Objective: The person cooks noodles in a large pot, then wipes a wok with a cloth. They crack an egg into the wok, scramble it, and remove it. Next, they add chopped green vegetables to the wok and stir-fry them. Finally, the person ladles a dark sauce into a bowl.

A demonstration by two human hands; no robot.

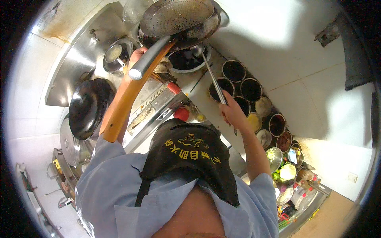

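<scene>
My right hand (232,110) is closed around the handle of a metal ladle (214,78), whose bowl rests over a white-rimmed basin of dark contents (187,61). Above the basin is a round perforated metal strainer (177,19), over a dark mesh-like pan or strainer (201,32). A metal-tipped handle (146,64) and a long wooden handle (123,110) run from them towards the camera, across my left forearm. Partly hidden behind these handles, my left hand (138,55) has bent fingers; what it grips cannot be seen. A red-handled brush or whisk (172,87) lies nearby.
Dark-filled round containers (234,70) stand in rows at right, beyond them a bowl of chopped vegetables (273,159) and bottles (300,190). A black wok (89,108), a lidded metal pot (73,145) and a small strainer over a bowl (113,53) are at left.
</scene>
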